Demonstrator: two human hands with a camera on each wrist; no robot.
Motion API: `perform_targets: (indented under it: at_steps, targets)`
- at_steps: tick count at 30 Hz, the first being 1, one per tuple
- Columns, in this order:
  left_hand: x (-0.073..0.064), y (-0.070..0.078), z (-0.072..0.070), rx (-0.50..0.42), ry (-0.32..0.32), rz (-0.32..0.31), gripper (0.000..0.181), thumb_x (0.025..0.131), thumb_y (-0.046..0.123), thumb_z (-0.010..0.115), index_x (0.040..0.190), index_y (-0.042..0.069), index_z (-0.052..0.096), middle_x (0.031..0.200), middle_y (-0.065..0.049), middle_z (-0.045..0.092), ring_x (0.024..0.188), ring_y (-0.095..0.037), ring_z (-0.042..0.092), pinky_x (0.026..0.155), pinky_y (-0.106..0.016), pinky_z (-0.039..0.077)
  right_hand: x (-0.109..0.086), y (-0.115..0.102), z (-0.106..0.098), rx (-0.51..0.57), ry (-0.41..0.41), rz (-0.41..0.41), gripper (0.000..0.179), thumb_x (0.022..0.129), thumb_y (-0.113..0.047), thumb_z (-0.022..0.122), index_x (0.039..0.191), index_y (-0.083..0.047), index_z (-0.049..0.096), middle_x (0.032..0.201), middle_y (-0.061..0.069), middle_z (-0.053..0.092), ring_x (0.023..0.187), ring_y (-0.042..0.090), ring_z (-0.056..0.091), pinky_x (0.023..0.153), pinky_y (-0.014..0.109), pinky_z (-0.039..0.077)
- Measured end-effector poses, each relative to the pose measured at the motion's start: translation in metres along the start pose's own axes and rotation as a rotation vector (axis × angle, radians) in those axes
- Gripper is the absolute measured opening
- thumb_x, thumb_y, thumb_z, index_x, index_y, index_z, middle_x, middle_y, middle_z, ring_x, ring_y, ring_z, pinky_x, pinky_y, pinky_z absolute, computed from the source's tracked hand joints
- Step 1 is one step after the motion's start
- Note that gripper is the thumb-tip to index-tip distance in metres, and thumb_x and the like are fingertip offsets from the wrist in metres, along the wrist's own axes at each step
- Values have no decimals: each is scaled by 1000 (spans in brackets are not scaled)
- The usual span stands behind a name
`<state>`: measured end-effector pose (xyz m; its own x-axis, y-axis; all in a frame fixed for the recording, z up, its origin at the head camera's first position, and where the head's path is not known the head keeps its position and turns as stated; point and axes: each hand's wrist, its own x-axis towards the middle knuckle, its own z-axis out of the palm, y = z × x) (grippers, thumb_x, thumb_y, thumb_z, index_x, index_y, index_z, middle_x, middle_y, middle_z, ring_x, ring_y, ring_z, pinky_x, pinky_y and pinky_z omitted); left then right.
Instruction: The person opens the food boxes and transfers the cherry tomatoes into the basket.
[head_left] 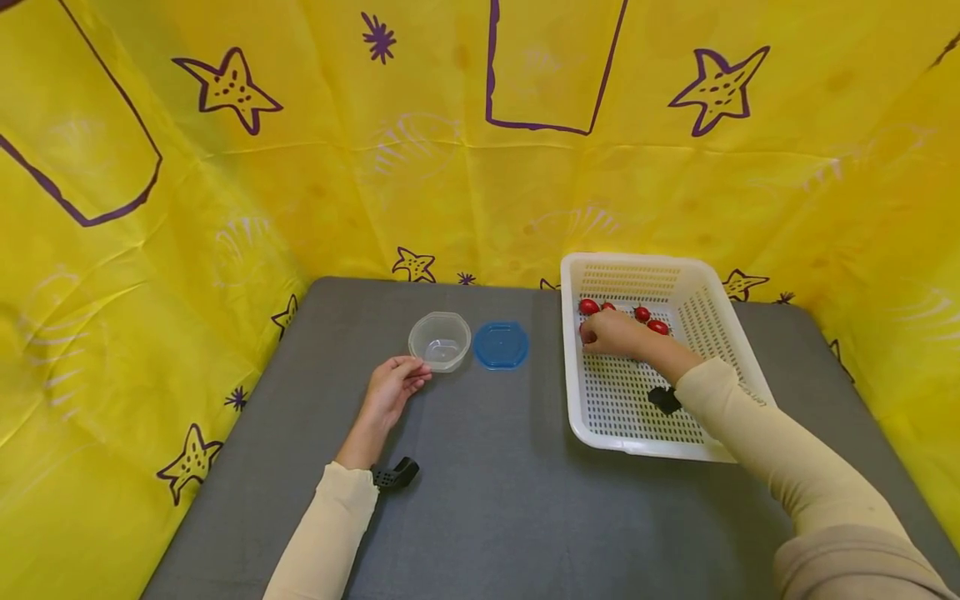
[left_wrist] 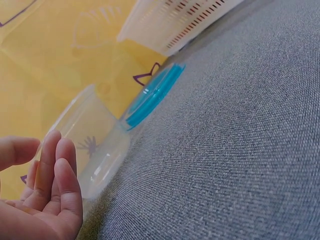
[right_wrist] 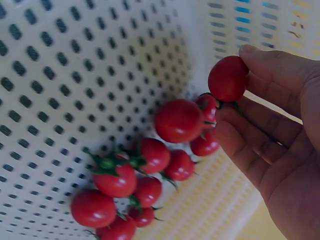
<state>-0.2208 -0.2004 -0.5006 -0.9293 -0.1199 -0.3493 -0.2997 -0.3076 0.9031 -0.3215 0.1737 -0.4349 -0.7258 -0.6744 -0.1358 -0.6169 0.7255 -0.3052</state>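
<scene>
A clear plastic container (head_left: 440, 343) stands on the grey cloth, and my left hand (head_left: 392, 388) pinches its near rim between thumb and fingers. In the left wrist view the same container (left_wrist: 102, 160) rises just beyond the fingertips. Right beside it lies a blue lid (head_left: 501, 346). My right hand (head_left: 617, 335) reaches inside a white perforated basket (head_left: 573, 400). There it holds a cherry tomato (right_wrist: 228, 78) by thumb and fingers, near the basket wall. Several other red cherry tomatoes (right_wrist: 179, 121) with green stems lie together on the basket floor, partly hidden by the hand in the head view.
A grey cloth (head_left: 480, 508) covers the table. Yellow fabric (head_left: 337, 192) with purple starfish drawings hangs at the back and both sides. The basket's raised walls surround the right hand. Each wrist wears a dark strap-on device (head_left: 397, 473).
</scene>
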Motion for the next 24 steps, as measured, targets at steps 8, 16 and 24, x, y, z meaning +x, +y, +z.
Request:
perform_targets:
  at_steps: [8, 16, 24]
  targets:
    - [0, 0, 3, -16, 9, 8, 4, 99, 8, 53, 97, 4, 54, 72, 6, 70, 69, -6, 68, 69, -19, 53, 2, 3, 13, -21, -53, 50, 7, 84, -11, 72, 86, -5, 72, 77, 4, 67, 69, 16, 54, 70, 34, 51]
    - [0, -1, 3, -2, 8, -12, 5, 99, 9, 53, 100, 4, 51, 72, 6, 69, 70, -6, 68, 68, -19, 53, 4, 5, 18, -20, -59, 53, 5, 82, -10, 70, 78, -7, 70, 72, 2, 62, 65, 16, 50, 63, 28, 42]
    - [2, -2, 6, 14, -16, -19, 4, 100, 9, 52, 98, 5, 52, 72, 6, 69, 70, -7, 68, 69, -19, 53, -1, 5, 17, -1, -51, 79, 6, 83, -10, 70, 84, -5, 71, 74, 3, 64, 67, 16, 52, 65, 29, 45]
